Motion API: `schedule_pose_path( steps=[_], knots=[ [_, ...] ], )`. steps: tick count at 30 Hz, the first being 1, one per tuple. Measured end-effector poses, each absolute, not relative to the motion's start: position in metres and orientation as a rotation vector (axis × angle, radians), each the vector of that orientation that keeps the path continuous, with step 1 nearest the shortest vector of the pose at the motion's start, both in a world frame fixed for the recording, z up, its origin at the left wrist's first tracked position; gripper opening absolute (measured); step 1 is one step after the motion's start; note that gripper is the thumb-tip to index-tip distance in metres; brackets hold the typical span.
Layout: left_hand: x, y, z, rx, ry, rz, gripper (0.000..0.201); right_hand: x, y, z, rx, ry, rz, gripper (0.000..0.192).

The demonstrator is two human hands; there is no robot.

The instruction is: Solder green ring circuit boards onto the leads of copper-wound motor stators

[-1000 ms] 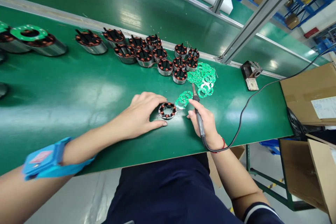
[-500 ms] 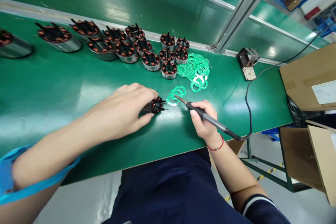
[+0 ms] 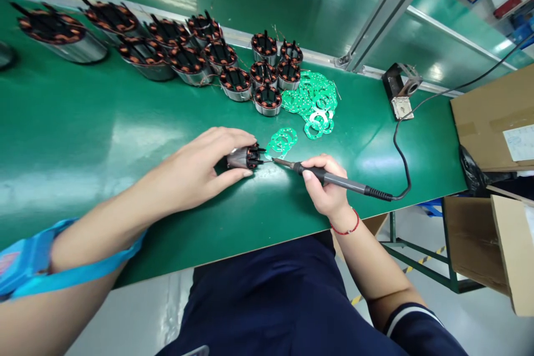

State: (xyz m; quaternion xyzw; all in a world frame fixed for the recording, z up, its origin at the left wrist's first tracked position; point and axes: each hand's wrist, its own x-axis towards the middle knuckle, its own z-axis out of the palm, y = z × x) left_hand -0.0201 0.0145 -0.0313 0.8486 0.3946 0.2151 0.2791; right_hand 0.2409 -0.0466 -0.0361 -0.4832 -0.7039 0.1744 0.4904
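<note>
- An electronics assembly line in a factory is showing here: a long green bench [image 3: 83, 139] is running beside a parallel green conveyor [image 3: 250, 5].
- Rows of wound motor stators [image 3: 187, 58] and a heap of green ring circuit boards [image 3: 315, 103] are lying in batches.
- An aluminium frame post [image 3: 387, 5] is rising behind; cardboard cartons [image 3: 492, 117] are standing alongside.

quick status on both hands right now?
Left hand: closed on a motor stator, tipped on its side on the belt.
Right hand: closed on a soldering iron, tip at the stator.
</note>
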Motion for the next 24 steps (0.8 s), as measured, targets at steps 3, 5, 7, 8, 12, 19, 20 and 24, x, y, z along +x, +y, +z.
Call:
schedule_pose_path(
  steps=[3,5,7,8,12,19,20,24],
  knots=[
    [-0.016,0.0138,-0.0291,2.277,1.055,0.554,0.045,0.2416,-0.0461,-0.0348,-1.142,-1.732,0.466,0.006],
    [-0.0141,0.0128,-0.0282,2.286,1.055,0.551,0.044,0.2419,-0.0461,-0.0345,-1.135,-1.732,0.473,0.006],
    [-0.0133,0.0118,-0.0278,2.296,1.064,0.553,0.043,0.2418,-0.0462,-0.0345,-1.154,-1.736,0.457,0.008],
    [-0.0132,0.0113,-0.0277,2.301,1.069,0.556,0.042,0.2416,-0.0463,-0.0346,-1.167,-1.74,0.447,0.008],
    [-0.0126,0.0103,-0.0266,2.329,1.074,0.552,0.041,0.2405,-0.0461,-0.0342,-1.174,-1.748,0.44,0.009],
    [-0.0101,0.0105,-0.0236,2.33,1.079,0.521,0.039,0.2401,-0.0461,-0.0337,-1.156,-1.711,0.43,0.008],
    [-0.0101,0.0105,-0.0234,2.325,1.082,0.516,0.039,0.2401,-0.0461,-0.034,-1.18,-1.709,0.42,0.01],
    [-0.0103,0.0102,-0.0235,2.341,1.078,0.529,0.039,0.2398,-0.0452,-0.0353,-1.222,-1.73,0.385,0.013]
  ],
)
